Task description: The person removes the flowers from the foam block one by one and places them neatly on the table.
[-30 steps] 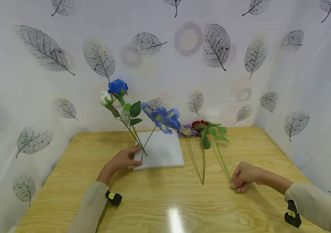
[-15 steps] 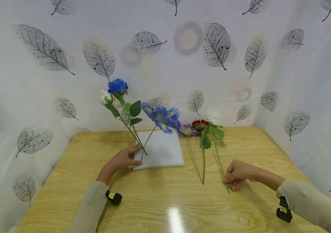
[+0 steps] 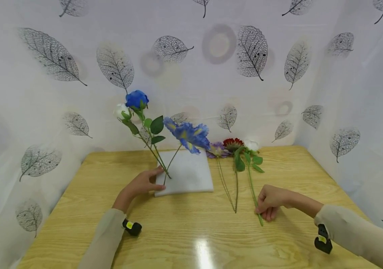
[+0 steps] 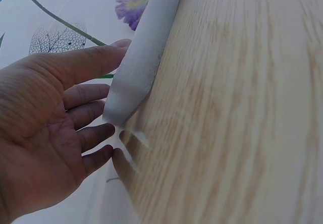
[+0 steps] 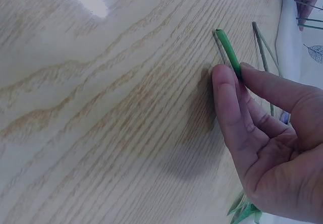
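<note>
My right hand pinches the green stem of a white rose near its lower end; in the right wrist view the stem's tip pokes out past thumb and forefinger. At the left edge of a white foam block rests my left hand, its fingers fairly straight and touching the edge, as the left wrist view shows. Up from the block lean a blue rose, a white rosebud and a ruffled blue-and-yellow flower.
Right of the block, a purple flower and a dark red flower lie on the wooden table, stems toward me. A white curtain with printed leaves hangs behind and at both sides.
My right hand has moved a little left, taking the white rose's stem with it, so the rose lies closer to the red flower. My left hand and the flowers in the block have stayed put.
</note>
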`<state>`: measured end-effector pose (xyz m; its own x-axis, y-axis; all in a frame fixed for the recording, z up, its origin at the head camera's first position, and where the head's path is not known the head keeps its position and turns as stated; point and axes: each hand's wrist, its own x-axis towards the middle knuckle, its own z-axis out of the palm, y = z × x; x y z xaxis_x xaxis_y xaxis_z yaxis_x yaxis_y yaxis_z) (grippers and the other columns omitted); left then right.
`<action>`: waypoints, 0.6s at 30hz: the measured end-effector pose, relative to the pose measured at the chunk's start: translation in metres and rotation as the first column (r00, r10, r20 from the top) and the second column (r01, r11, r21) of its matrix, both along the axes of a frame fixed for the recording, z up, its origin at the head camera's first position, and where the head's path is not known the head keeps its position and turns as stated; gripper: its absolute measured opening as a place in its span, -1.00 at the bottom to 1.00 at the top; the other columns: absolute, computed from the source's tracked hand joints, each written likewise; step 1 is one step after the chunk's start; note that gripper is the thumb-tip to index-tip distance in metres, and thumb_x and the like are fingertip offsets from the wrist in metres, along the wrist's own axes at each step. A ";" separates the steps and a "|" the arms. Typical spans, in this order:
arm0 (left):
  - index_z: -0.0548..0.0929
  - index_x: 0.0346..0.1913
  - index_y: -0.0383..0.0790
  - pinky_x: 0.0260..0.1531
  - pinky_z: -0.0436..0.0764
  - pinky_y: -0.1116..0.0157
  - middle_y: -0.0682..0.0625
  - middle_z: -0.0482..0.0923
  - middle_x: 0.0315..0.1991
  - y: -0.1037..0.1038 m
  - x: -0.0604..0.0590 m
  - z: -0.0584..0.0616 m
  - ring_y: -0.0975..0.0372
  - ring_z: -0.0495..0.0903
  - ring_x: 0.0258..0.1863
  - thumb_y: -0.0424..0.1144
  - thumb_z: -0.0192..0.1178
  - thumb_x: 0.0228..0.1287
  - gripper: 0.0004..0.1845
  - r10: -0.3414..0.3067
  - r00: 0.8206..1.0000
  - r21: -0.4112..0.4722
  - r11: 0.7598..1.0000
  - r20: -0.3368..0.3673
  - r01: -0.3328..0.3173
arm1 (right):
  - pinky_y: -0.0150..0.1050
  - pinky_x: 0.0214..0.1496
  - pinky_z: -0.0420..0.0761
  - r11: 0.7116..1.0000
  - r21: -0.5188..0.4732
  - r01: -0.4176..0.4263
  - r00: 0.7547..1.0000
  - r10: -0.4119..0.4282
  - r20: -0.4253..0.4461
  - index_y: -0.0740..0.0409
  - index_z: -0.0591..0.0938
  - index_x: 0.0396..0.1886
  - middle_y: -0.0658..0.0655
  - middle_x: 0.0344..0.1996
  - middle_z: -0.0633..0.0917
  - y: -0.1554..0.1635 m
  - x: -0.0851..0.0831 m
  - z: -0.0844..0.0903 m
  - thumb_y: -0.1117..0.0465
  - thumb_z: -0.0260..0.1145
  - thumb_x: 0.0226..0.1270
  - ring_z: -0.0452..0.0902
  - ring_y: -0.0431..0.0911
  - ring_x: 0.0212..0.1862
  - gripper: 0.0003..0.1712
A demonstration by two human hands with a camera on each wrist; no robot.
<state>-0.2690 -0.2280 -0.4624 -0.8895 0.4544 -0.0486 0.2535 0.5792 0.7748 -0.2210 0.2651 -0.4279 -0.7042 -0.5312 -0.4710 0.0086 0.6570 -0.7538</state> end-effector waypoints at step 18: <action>0.24 0.55 -0.34 0.54 0.15 -0.13 -0.23 0.04 0.61 0.000 0.000 0.000 -0.12 0.04 0.61 -0.08 0.44 0.27 -0.09 0.019 1.000 0.001 1.000 0.016 -0.019 | -0.21 -0.47 0.75 1.000 -0.013 -0.027 0.998 0.027 -0.054 0.39 0.75 -0.52 0.28 -0.59 0.76 -0.002 -0.004 0.000 0.23 0.45 0.33 0.73 -0.10 -0.57 -0.70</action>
<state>-0.2694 -0.2281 -0.4626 -0.8973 0.4371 -0.0620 0.2301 0.5829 0.7792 -0.2255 0.2629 -0.4279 -0.7136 -0.5566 -0.4254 -0.0499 0.6461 -0.7616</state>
